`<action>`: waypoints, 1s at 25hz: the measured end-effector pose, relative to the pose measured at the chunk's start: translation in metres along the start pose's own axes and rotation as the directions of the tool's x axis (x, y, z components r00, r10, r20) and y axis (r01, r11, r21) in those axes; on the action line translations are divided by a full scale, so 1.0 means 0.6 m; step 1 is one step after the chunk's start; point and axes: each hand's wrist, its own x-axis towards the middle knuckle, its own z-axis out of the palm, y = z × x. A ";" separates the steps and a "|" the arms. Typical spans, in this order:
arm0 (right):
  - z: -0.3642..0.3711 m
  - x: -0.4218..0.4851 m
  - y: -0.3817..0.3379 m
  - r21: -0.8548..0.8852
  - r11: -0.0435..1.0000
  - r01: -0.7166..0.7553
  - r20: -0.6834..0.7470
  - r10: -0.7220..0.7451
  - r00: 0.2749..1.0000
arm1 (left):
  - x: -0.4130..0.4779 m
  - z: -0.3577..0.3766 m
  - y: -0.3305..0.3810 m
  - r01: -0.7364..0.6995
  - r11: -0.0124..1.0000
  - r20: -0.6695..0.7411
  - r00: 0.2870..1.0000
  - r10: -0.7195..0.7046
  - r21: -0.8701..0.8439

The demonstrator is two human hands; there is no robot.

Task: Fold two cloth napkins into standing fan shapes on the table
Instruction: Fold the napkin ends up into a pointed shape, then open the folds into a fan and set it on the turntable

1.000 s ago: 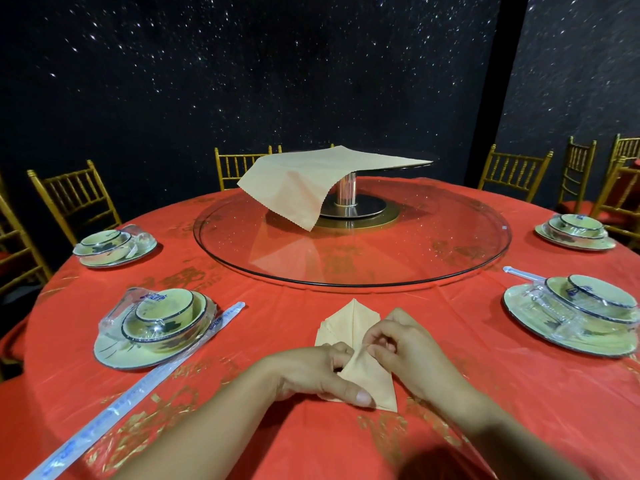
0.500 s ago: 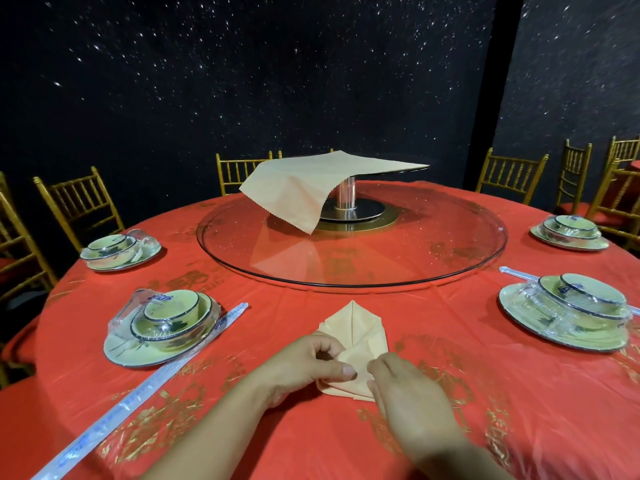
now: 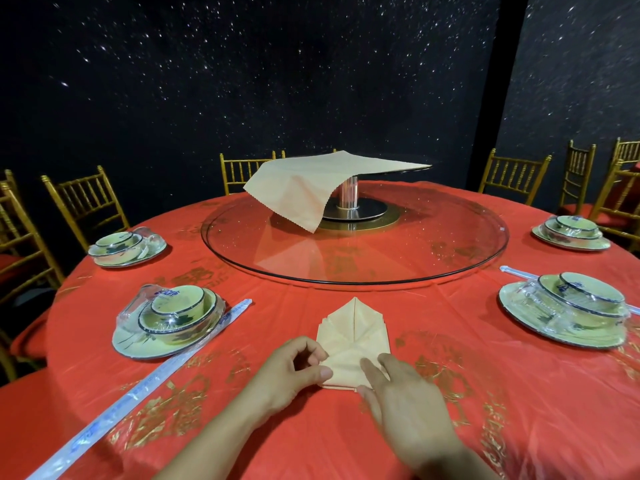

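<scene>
Your right hand [image 3: 398,389] has flattened onto the folded napkin [image 3: 353,332] on the red surface [image 3: 436,306], left hand [image 3: 294,370] pinching its near corner, so press that crease firmly, pleats aligned.

Open cloth [image 3: 450,317] either side of my napkin [image 3: 353,327]; chopsticks [image 3: 145,384] and bowl set [image 3: 169,317] crowd the left, plate set [image 3: 564,313] the right, turntable [image 3: 433,244] ahead.

The napkin [image 3: 353,336] under the fingers [image 3: 373,368] is plain pale tan, on a red cloth [image 3: 519,375] printed with gold motifs all around them. Left of the fingers the bowls [image 3: 176,308] are pale green with dark rims; far beyond them, the wall [image 3: 242,81] is black, speckled white.
</scene>
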 end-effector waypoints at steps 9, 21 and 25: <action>0.028 0.002 -0.008 -0.081 0.997 0.013 -0.050 -0.017 0.999 | -0.010 -0.001 0.004 -0.026 0.982 0.009 1.000 0.025 0.189; 0.017 0.016 -0.019 -0.150 0.989 0.012 -0.072 -0.023 0.997 | -0.001 0.013 0.025 0.152 0.869 -0.116 0.987 -0.110 0.472; 0.002 0.035 -0.046 -0.150 0.988 0.033 0.040 -0.027 0.999 | -0.007 0.010 0.042 0.177 0.984 -0.076 0.981 -0.176 0.011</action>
